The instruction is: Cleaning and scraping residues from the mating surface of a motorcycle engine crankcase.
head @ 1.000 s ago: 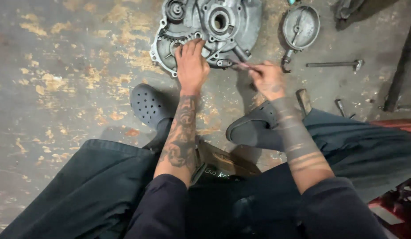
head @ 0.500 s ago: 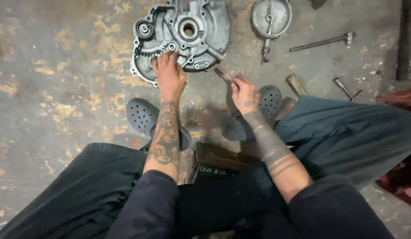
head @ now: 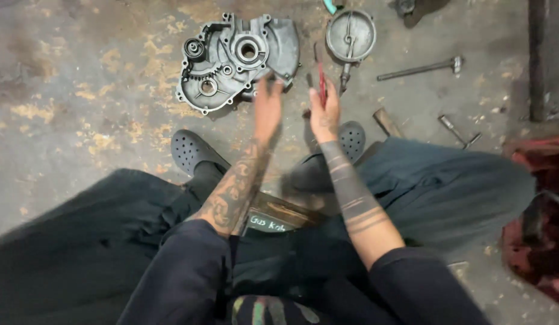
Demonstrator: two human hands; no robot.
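Note:
A grey metal engine case half lies flat on the stained concrete floor in front of me. My left hand hovers blurred just below the case's lower right edge, fingers spread, holding nothing. My right hand is closed around a thin red-handled tool that points up and away from me. It sits to the right of the case, apart from it.
A round metal cover lies right of the case. A long T-handle wrench, a wooden handle and a small tool lie at right. My dark clogs rest on the floor. A red object sits at far right.
My left hand has lifted off the engine case and pulled back toward me. My right hand has raised the red-handled tool upright. The view has shifted, so the case sits further left.

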